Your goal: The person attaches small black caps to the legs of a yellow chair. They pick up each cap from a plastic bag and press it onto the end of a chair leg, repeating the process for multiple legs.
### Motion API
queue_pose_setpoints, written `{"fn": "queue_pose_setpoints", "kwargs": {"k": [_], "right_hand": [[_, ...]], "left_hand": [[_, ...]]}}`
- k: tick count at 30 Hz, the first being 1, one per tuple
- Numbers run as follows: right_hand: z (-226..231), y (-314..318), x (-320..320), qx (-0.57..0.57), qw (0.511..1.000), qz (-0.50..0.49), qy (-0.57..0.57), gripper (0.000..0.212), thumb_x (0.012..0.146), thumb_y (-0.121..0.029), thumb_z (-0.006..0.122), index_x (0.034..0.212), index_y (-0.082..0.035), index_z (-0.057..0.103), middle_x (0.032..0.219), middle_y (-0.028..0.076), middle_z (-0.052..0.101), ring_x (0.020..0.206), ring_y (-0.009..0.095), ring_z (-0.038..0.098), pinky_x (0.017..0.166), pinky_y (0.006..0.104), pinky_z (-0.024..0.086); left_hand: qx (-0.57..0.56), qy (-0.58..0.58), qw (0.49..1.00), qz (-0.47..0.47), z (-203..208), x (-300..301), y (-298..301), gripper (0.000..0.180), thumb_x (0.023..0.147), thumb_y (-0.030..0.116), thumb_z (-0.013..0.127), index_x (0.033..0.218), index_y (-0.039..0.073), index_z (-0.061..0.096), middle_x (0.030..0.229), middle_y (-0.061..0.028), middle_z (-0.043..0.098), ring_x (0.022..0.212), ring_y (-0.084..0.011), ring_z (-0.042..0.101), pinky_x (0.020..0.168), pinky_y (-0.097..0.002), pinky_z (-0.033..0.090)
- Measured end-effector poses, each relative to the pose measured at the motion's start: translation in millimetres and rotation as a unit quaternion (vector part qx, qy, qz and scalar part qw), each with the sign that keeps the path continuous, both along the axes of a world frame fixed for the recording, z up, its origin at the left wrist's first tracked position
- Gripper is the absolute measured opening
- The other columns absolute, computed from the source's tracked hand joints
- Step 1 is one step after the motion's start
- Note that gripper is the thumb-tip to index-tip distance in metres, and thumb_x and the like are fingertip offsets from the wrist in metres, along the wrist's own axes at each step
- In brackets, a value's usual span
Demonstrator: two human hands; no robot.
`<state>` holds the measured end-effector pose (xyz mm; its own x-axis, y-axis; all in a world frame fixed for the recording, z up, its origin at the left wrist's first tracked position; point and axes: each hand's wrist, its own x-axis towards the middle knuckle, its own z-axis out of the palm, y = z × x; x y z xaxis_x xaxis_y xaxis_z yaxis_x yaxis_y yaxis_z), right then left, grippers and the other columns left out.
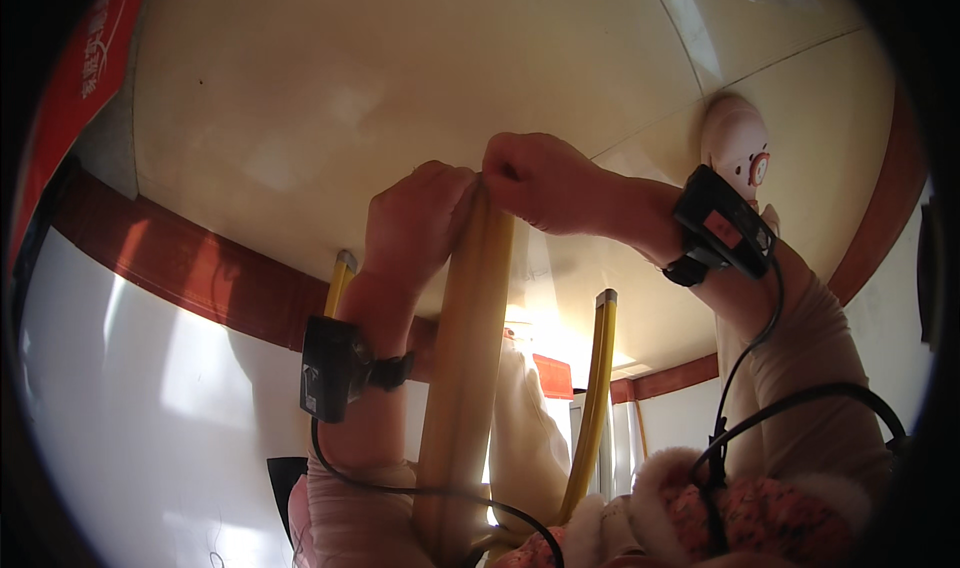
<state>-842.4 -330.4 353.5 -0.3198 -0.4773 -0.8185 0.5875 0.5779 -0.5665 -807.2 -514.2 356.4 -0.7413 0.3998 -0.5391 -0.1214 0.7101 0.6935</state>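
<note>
A long yellow bar rises from the bottom of the view, wide and blurred close to me. My left hand is closed at the left edge of its upper end. My right hand is closed at the same end from the right, its fingers curled in. The two fists touch above the bar and hide its tip; whether a small part is pinched there, I cannot tell. Two thinner yellow bars with grey caps stand upright, one right of the wide bar, the other behind my left forearm.
Shiny beige tiles cover the floor, with a red-brown skirting along the white wall. A red printed panel stands at far left. My pink slipper is at right. Black cables run from both wrist devices across my lap.
</note>
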Motion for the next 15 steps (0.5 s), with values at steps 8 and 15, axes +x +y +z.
{"fn": "queue_pose_setpoints", "kwargs": {"k": [8,15], "right_hand": [[2,15,-19,-0.122,0.975,-0.171,-0.071,0.023,0.091,-0.021,0.052,0.1,-0.001,0.061,0.077,0.008,0.06,0.067,0.015,0.057,0.06,0.0291,0.047],[-17,35,-15,0.024,0.999,0.039,-0.022,0.028,0.093,-0.018,0.053,0.115,-0.003,0.061,0.086,0.005,0.063,0.078,0.012,0.056,0.071,0.0281,0.048]], "left_hand": [[0.048,-0.149,0.98,0.125,2,1,-9,0.009,0.087,0.01,0.062,0.093,0.005,0.064,0.087,-0.0097,0.064,0.079,-0.0197,0.064,0.072,-0.0289,0.05],[0.047,-0.069,0.996,0.043,1,1,-8,0.011,0.087,0.012,0.062,0.095,0.005,0.065,0.089,-0.0094,0.066,0.082,-0.0234,0.064,0.072,-0.0313,0.051]]}}
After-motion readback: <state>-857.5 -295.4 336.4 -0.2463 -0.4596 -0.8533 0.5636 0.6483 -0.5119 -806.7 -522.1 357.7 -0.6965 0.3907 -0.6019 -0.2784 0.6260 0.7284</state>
